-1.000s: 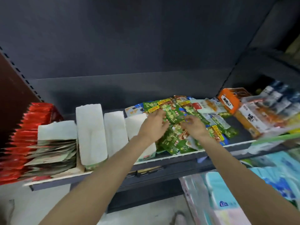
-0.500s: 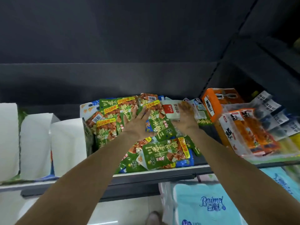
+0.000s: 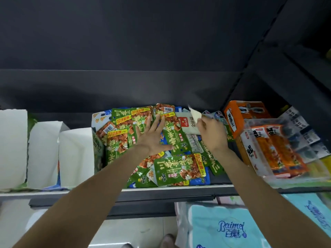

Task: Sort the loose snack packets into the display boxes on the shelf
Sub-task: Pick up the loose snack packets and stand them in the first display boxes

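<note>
A heap of green snack packets (image 3: 176,170) lies loose on the dark shelf (image 3: 161,191), with some white and blue packets among them. My left hand (image 3: 151,138) rests flat on the heap, fingers spread. My right hand (image 3: 211,135) pinches a small pale packet (image 3: 195,115) and holds it raised above a white packet with a red label (image 3: 188,126). Three white display boxes (image 3: 75,154) stand side by side to the left of the heap.
An orange carton (image 3: 240,115) and clear packs of orange snacks (image 3: 274,151) fill the shelf's right end. Packs of tissue paper (image 3: 223,228) stand below the shelf. A dark back panel (image 3: 143,86) closes the shelf behind the heap.
The view has swung right and closer to the heap. My right hand has picked a pale packet up off the pile. My left hand has flattened onto the green packets.
</note>
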The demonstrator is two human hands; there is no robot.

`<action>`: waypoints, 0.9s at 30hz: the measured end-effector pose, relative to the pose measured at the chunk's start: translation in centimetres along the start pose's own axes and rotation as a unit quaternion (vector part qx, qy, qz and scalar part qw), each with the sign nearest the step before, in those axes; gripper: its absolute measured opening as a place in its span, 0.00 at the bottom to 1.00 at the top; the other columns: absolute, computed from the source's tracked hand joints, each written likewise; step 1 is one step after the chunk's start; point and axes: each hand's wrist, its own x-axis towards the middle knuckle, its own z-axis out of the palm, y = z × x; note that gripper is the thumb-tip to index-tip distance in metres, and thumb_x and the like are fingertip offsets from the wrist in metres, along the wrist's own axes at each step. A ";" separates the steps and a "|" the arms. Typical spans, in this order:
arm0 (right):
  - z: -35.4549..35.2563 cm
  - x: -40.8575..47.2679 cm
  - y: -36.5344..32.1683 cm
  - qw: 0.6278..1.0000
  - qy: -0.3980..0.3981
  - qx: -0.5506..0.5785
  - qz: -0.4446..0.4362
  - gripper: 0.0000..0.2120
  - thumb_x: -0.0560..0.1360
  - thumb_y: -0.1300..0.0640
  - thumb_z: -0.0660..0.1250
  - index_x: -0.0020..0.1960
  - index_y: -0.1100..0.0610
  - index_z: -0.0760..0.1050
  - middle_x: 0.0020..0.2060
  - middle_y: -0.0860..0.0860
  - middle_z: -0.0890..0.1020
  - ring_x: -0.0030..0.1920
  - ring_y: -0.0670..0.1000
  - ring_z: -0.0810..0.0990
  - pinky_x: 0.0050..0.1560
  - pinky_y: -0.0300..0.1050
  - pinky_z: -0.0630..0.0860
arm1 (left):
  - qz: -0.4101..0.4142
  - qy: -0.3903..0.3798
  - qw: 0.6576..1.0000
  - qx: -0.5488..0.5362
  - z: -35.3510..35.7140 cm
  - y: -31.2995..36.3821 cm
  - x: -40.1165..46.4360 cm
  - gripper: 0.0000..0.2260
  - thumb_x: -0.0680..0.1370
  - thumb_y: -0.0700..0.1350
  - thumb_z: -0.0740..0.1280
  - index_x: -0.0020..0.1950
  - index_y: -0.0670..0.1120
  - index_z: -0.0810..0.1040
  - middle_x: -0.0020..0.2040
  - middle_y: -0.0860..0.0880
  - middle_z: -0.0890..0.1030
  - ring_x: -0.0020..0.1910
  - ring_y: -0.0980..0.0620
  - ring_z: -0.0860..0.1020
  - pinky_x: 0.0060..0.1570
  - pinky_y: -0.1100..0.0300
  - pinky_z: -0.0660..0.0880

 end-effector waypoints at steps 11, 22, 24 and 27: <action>-1.2 -2.1 -10.9 0.956 -0.056 0.287 0.028 0.16 0.79 0.52 0.61 0.64 0.55 0.74 0.63 0.50 0.76 0.62 0.44 0.73 0.63 0.41 0.70 | 0.044 0.218 0.887 -0.404 -5.1 -0.7 -7.7 0.18 0.78 0.36 0.64 0.67 0.42 0.68 0.56 0.47 0.79 0.54 0.48 0.79 0.51 0.55 0.77; 5.4 -5.1 -30.8 0.911 -0.104 0.398 0.000 0.03 0.74 0.62 0.69 0.41 0.58 0.79 0.38 0.49 0.83 0.37 0.43 0.80 0.39 0.48 0.77 | 0.051 0.369 0.805 -0.462 -11.2 -19.3 -19.3 0.08 0.79 0.42 0.65 0.57 0.45 0.74 0.49 0.54 0.79 0.47 0.62 0.78 0.41 0.71 0.76; 7.0 -6.0 -34.9 0.908 -0.095 0.408 0.006 0.03 0.73 0.62 0.69 0.40 0.59 0.78 0.36 0.48 0.83 0.36 0.45 0.80 0.40 0.51 0.77 | 0.058 0.399 0.815 -0.417 -12.6 -23.6 -21.5 0.02 0.78 0.40 0.65 0.50 0.46 0.75 0.43 0.58 0.78 0.43 0.63 0.78 0.39 0.71 0.73; 9.2 -7.1 -40.6 0.905 -0.076 0.419 -0.011 0.05 0.73 0.62 0.69 0.40 0.63 0.78 0.36 0.48 0.82 0.37 0.42 0.80 0.39 0.48 0.75 | 0.076 0.415 0.825 -0.376 -14.4 -29.5 -24.7 0.08 0.78 0.40 0.66 0.43 0.52 0.75 0.39 0.59 0.78 0.40 0.64 0.77 0.40 0.70 0.72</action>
